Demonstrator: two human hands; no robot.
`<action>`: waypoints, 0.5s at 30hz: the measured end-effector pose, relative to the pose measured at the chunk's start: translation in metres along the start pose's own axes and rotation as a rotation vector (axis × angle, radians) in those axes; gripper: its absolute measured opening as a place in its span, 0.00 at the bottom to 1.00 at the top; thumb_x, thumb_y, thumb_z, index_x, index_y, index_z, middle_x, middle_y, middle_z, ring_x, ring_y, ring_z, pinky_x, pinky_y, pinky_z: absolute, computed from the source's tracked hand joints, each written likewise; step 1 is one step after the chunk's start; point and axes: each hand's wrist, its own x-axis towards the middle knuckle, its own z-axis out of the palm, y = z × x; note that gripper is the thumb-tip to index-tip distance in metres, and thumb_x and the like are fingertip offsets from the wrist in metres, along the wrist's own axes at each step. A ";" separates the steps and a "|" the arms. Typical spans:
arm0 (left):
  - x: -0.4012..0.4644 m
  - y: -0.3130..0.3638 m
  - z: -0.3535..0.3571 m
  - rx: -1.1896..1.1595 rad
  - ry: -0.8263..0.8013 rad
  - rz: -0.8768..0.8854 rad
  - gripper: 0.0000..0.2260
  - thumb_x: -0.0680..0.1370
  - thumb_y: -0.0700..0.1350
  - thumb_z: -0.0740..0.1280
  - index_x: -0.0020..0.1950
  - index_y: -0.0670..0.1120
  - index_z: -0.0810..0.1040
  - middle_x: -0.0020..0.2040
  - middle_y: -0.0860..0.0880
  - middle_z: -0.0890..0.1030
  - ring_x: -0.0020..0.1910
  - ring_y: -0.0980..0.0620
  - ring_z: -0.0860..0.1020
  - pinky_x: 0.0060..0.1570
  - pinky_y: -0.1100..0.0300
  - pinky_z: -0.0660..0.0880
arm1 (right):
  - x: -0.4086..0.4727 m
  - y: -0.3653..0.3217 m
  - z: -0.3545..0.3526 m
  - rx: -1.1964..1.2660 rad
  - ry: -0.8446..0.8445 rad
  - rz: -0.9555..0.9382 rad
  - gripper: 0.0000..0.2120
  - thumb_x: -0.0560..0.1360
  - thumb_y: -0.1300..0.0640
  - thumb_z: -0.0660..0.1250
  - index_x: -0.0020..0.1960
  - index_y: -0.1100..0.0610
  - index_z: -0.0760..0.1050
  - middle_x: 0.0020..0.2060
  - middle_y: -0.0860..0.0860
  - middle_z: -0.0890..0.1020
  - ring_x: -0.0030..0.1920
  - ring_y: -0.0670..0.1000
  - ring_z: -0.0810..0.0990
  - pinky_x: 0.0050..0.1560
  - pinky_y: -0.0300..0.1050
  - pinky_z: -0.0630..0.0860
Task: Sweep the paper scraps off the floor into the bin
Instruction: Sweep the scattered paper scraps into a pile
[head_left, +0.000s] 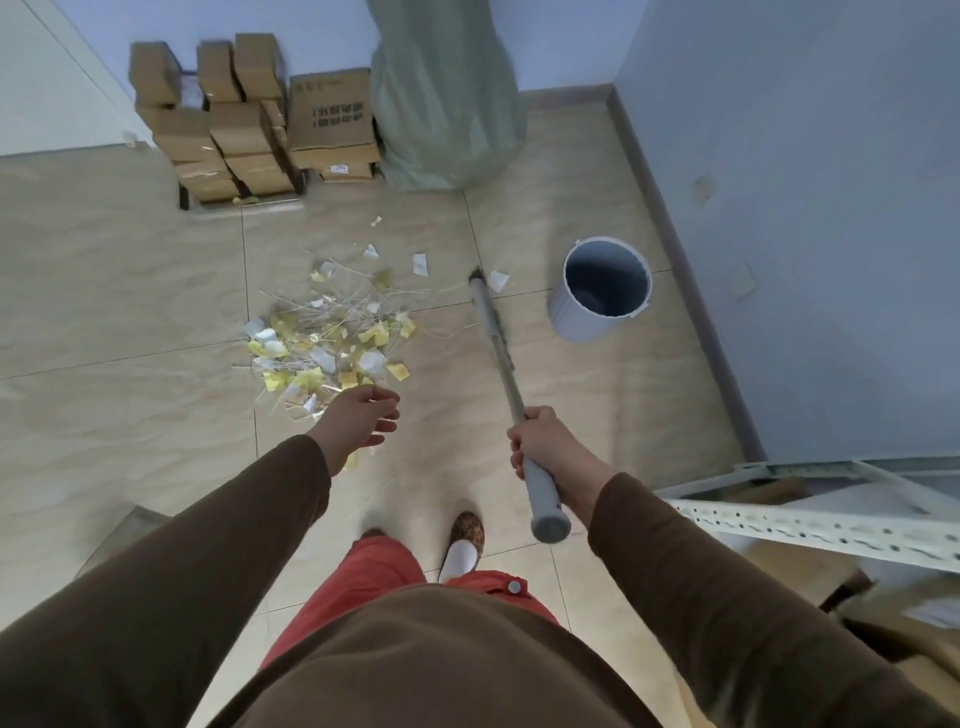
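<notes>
A pile of yellow and white paper scraps (332, 338) mixed with thin white strips lies on the tiled floor ahead of me. A few loose scraps (420, 263) lie beyond it, one white scrap (500, 279) by the broom head. My right hand (540, 441) grips the grey broom handle (501, 358); the broom's head (477, 278) touches the floor to the right of the pile. My left hand (363, 423) hovers open over the pile's near edge, holding nothing. The grey-blue round bin (561, 306) stands upright to the right of the broom, and looks empty.
Stacked cardboard boxes (244, 119) and a full green sack (441, 104) stand against the far wall. A blue wall with a skirting board (675, 249) runs along the right. A white perforated metal rack (810, 519) and a cardboard box sit at my right. My feet (462, 545) are below.
</notes>
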 end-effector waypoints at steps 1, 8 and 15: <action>0.002 0.004 0.000 -0.001 -0.001 0.003 0.10 0.81 0.42 0.65 0.61 0.41 0.79 0.54 0.40 0.82 0.47 0.47 0.81 0.43 0.58 0.77 | 0.014 -0.008 -0.003 -0.027 0.018 0.000 0.15 0.81 0.65 0.54 0.68 0.60 0.62 0.43 0.57 0.72 0.29 0.48 0.70 0.21 0.38 0.71; 0.026 0.012 -0.020 -0.017 0.019 -0.038 0.10 0.81 0.42 0.65 0.60 0.41 0.79 0.55 0.40 0.83 0.47 0.47 0.81 0.45 0.56 0.77 | 0.096 -0.054 0.033 -0.031 0.047 0.107 0.24 0.82 0.62 0.51 0.77 0.57 0.51 0.41 0.54 0.71 0.31 0.48 0.72 0.28 0.41 0.72; 0.068 0.039 -0.054 -0.036 0.029 -0.056 0.10 0.81 0.41 0.64 0.60 0.41 0.79 0.53 0.40 0.83 0.46 0.47 0.80 0.43 0.58 0.77 | 0.092 -0.068 0.080 -0.076 -0.210 0.213 0.08 0.80 0.64 0.53 0.57 0.59 0.67 0.31 0.54 0.71 0.21 0.47 0.69 0.22 0.36 0.69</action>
